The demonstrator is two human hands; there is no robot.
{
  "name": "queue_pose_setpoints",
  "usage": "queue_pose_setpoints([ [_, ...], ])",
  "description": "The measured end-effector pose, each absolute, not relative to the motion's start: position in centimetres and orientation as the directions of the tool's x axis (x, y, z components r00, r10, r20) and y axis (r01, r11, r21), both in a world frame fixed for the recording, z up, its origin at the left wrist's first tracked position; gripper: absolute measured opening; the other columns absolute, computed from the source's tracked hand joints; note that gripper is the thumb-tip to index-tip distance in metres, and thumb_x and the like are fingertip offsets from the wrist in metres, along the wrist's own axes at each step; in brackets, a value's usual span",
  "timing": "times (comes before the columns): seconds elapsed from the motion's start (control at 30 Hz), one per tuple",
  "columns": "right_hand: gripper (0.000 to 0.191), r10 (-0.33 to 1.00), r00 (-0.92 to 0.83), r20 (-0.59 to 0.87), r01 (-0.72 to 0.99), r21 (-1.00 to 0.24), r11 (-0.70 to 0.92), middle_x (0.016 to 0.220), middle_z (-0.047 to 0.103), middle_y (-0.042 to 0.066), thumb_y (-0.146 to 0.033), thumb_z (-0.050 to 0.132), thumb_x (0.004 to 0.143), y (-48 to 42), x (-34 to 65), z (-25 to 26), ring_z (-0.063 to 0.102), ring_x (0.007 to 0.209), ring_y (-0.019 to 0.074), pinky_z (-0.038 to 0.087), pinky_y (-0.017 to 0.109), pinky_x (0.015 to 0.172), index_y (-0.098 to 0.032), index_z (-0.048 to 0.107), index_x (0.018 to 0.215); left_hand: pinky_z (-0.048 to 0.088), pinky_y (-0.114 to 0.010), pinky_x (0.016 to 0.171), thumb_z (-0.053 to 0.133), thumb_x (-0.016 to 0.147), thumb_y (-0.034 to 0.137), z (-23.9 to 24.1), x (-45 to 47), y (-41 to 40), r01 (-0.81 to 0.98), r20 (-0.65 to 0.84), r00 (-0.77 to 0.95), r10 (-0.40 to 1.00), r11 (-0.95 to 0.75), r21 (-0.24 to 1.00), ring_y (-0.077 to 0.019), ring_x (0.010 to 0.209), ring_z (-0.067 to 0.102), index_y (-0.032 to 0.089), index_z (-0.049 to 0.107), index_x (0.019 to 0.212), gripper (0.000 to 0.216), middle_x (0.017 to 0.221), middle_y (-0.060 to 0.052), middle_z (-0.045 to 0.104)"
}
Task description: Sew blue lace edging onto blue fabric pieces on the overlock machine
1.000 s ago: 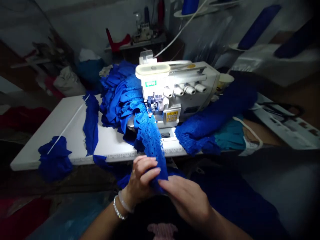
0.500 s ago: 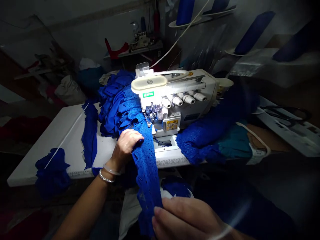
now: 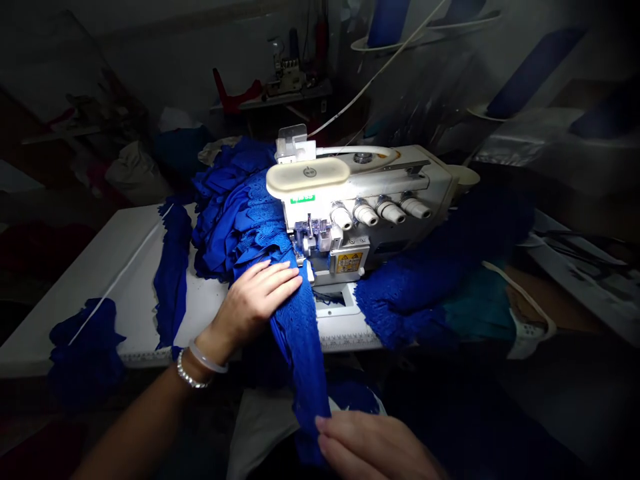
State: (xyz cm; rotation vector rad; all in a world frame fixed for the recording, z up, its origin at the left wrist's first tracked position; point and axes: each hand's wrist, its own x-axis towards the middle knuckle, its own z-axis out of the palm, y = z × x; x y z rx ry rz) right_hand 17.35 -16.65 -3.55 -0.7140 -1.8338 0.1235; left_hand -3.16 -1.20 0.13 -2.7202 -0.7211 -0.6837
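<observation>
A blue lace strip (image 3: 305,353) runs from the presser foot of a white overlock sewing machine (image 3: 320,190) down over the table's front edge. My left hand (image 3: 263,293) lies flat on it just in front of the foot, fingers stretched out. Lower down, my right hand (image 3: 373,440) pinches the strip's right edge between thumb and fingers. Left of and behind the needle area, gathered blue fabric (image 3: 230,213) with lace is heaped on the table. The needle itself is too small to make out.
More blue lace (image 3: 400,293) lies right of the machine, beside teal cloth (image 3: 477,310). Two blue pieces, one a narrow strip (image 3: 173,277), rest on the white table (image 3: 125,250) at left. Thread cones (image 3: 387,23) stand behind. Dark scissors (image 3: 575,240) lie far right.
My left hand has gone from a curled grip on the strip's edge to lying flat across it near the foot. My right hand still pinches the strip, slightly lower in view.
</observation>
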Motion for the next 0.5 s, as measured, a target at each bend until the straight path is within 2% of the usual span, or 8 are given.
queue_pose_setpoints([
  [0.17,0.029,0.563,-0.335,0.756,0.447,-0.398,0.801,0.096,0.077,0.012,-0.011,0.041,0.097,-14.5,17.3,-2.8,0.073,0.091,0.0160,0.059,0.022,0.087,-0.009,0.069,0.104,0.041,-0.045,0.102,0.042,0.099,0.019,1.9,-4.0,1.0,0.496,0.403,0.819,0.408,-0.858,-0.138,-0.0221,0.115,0.060,0.026,0.064,0.118,0.030,0.117,-0.005,0.069],
  [0.27,0.030,0.544,-0.330,0.771,0.492,-0.351,0.797,0.093,0.077,0.011,-0.009,0.042,0.095,-14.0,17.5,-2.4,0.073,0.090,0.0174,0.060,0.025,0.087,-0.009,0.070,0.105,0.040,-0.043,0.101,0.040,0.100,0.017,1.5,-4.5,0.1,0.456,0.429,0.821,0.377,-0.885,-0.094,-0.0212,0.115,0.059,0.021,0.062,0.120,0.031,0.117,-0.008,0.069],
  [0.37,0.031,0.477,-0.328,0.815,0.521,-0.265,0.811,0.093,0.077,0.010,-0.013,0.042,0.097,-13.8,16.9,-3.0,0.074,0.087,0.0191,0.062,0.027,0.086,-0.009,0.071,0.107,0.040,-0.043,0.102,0.037,0.098,0.012,-0.5,-4.2,-1.5,0.435,0.509,0.778,0.368,-0.900,-0.014,-0.0212,0.115,0.060,0.016,0.060,0.123,0.034,0.110,-0.011,0.070],
  [0.5,0.036,0.388,-0.383,0.839,0.486,-0.175,0.857,0.090,0.077,0.011,-0.025,0.042,0.101,-13.2,16.1,-1.6,0.074,0.084,0.0211,0.063,0.027,0.084,-0.007,0.073,0.101,0.041,-0.049,0.100,0.048,0.092,0.009,-3.5,-2.8,-2.5,0.562,0.706,0.565,0.427,-0.826,0.050,-0.0261,0.113,0.059,0.017,0.064,0.117,0.031,0.092,-0.008,0.068],
])
